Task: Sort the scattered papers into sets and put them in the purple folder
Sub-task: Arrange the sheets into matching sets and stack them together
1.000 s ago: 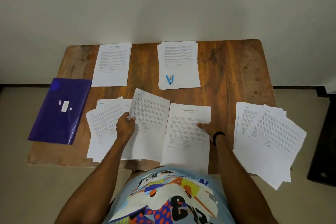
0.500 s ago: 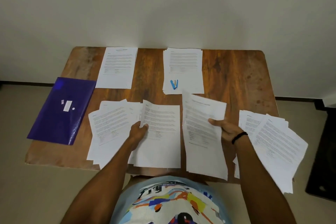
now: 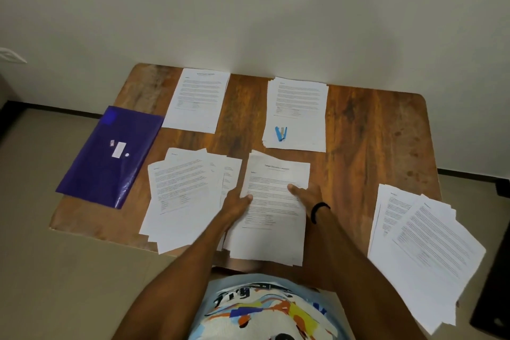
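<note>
Papers lie in five groups on the wooden table (image 3: 372, 132), and the purple folder (image 3: 110, 154) lies flat at the left edge of it, partly hanging over the side, closed and with a small white label on top. We keep both hands on the middle stack (image 3: 276, 201), which lies at the near edge in front of us. Our left hand (image 3: 234, 204) grasps the left edge of this stack: the thumb lies on the top sheet and the fingers go under the edge. Our right hand (image 3: 306, 193) is released and lies flat on the right part of the same sheet, pressing it down; a black wristband (image 3: 320, 208) is on this wrist.

Just beside the middle stack, on its left, is a loose pile (image 3: 182, 196) with the sheets fanned out. At the far side we see a far-left set (image 3: 197, 101) and a far stack (image 3: 298, 110), well apart from each other; a small blue object (image 3: 281, 134) rests on the near part of the far stack. A right pile (image 3: 422, 243), also fanned, hangs over the near right corner of the table.
</note>
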{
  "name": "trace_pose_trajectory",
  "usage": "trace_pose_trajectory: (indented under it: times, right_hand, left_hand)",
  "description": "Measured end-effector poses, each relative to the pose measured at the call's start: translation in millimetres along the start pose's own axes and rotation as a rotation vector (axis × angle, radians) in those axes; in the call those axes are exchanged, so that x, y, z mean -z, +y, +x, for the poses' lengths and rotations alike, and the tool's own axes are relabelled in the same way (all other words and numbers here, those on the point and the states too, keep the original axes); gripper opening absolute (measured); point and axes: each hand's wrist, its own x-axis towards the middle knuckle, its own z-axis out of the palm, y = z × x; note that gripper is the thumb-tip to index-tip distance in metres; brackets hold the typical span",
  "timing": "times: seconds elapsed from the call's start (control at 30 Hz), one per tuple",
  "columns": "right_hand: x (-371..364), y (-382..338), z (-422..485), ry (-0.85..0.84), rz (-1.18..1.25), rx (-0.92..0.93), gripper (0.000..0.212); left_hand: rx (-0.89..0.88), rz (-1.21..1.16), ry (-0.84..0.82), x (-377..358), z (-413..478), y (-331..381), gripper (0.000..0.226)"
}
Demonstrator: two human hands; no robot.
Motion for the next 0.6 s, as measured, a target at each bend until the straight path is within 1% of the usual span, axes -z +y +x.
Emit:
trace_pose_trajectory:
  times: [0.07, 0.1, 0.13, 0.17, 0.23, 0.27, 0.3, 0.33, 0.4, 0.47, 0.53, 0.6]
  right_hand:
    - [3, 1, -3, 0.048, 0.010, 0.052, 0.049]
    - [6, 0, -7, 0.063, 0.031, 0.051, 0.052]
    - [10, 0, -11, 0.044, 0.057, 0.036, 0.054]
    - [14, 1, -14, -0.016, 0.093, 0.021, 0.054]
    - [26, 6, -15, -0.239, 0.132, 0.007, 0.051]
    - [32, 11, -14, -0.323, 0.132, 0.007, 0.048]
    - [36, 17, -11, -0.360, 0.122, -0.006, 0.046]
    - [42, 23, -7, -0.316, 0.097, -0.026, 0.043]
    - [55, 35, 5, -0.144, 0.056, -0.057, 0.038]
    - [72, 48, 19, 0.045, -0.016, -0.064, 0.037]
    - [86, 55, 26, 0.222, -0.128, -0.074, 0.045]
    - [88, 53, 23, 0.359, -0.238, -0.026, 0.053]
  left_hand:
    - [-0.022, 0.013, -0.009, 1, 0, 3, 0.045]
    - [-0.029, 0.019, -0.015, 2, -1, 6, 0.044]
    - [-0.029, 0.027, -0.023, 4, -2, 10, 0.043]
    - [-0.032, 0.033, -0.028, 5, -2, 12, 0.045]
    - [-0.025, 0.018, -0.047, 7, -1, 15, 0.048]
    - [-0.019, 0.007, -0.058, 7, -2, 17, 0.047]
    - [-0.009, 0.006, -0.065, 7, -1, 20, 0.045]
    - [0.009, 0.014, -0.069, 6, 0, 22, 0.041]
    - [0.067, 0.089, -0.044, 3, 2, 26, 0.031]
    - [0.088, 0.249, 0.038, 1, 7, 19, 0.035]
    - [0.089, 0.349, 0.138, 4, 11, 6, 0.039]
    - [0.107, 0.424, 0.268, 11, 10, -3, 0.042]
